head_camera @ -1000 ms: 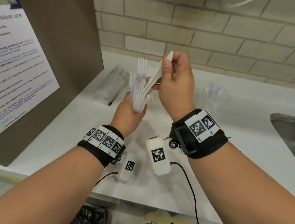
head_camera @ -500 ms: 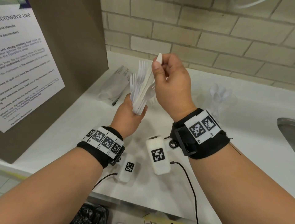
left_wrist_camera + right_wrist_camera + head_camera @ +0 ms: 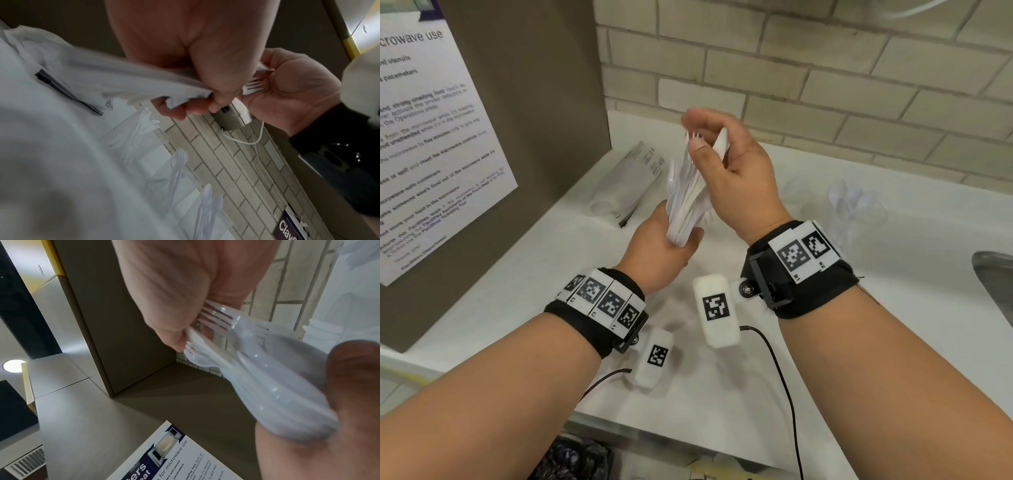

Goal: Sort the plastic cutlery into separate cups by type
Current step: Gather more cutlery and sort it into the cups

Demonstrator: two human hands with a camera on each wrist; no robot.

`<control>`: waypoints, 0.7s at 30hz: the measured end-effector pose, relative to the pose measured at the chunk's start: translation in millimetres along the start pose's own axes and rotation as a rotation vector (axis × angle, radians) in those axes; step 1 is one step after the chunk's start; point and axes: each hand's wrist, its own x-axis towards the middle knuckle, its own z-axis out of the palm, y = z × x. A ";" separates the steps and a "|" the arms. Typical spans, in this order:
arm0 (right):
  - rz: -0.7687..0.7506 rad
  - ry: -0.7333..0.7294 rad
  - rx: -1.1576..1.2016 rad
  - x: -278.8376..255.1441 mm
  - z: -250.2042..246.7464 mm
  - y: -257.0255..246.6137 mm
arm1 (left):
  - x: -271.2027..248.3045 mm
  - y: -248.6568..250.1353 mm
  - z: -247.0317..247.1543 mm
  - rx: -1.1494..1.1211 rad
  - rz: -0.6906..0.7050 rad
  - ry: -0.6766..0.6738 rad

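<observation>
My left hand (image 3: 675, 240) grips a fanned bundle of white plastic cutlery (image 3: 686, 200) by the handles, above the counter. Forks show at its top. My right hand (image 3: 703, 134) sits on the bundle's top end, holding one white utensil (image 3: 721, 144) against the thumb; its type is unclear. In the right wrist view the thumb (image 3: 168, 331) presses on fork tines (image 3: 216, 316) of the bundle (image 3: 267, 373). In the left wrist view, clear cups stand along the wall: one with forks (image 3: 179, 164), one with spoons (image 3: 207, 199).
A crumpled clear plastic bag (image 3: 626, 185) lies at the back left of the white counter (image 3: 893, 335). The spoon cup (image 3: 850, 205) stands at the back right. A steel sink (image 3: 996, 277) is at the right edge. A brown panel with a poster (image 3: 431, 144) bounds the left.
My right hand, which held one white utensil raised by its end, has come down onto the bundle's top with that utensil now tucked in it. The left hand still grips the bundle.
</observation>
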 end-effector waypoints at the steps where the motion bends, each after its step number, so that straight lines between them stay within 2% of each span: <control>1: 0.015 -0.032 -0.011 0.3 0.1 1.1 | 0.3 0.7 -0.5 0.000 0.001 0.002; 4: 0.088 -0.144 -0.030 0.8 -0.7 5.8 | 2.5 2.4 -0.3 -0.027 0.011 -0.022; 6: 0.114 -0.164 -0.035 0.9 -1.6 7.8 | 4.6 1.2 2.0 0.014 0.020 -0.028; 12: 0.152 -0.081 0.125 6.2 -3.5 -0.2 | 9.2 1.4 4.3 0.068 0.053 -0.014; 17: 0.111 -0.009 0.209 9.7 -12.9 -13.2 | 5.6 3.3 4.4 0.033 0.064 0.021; 21: 0.110 -0.015 0.226 5.6 -9.6 -18.5 | 5.1 7.5 2.7 0.013 0.067 0.029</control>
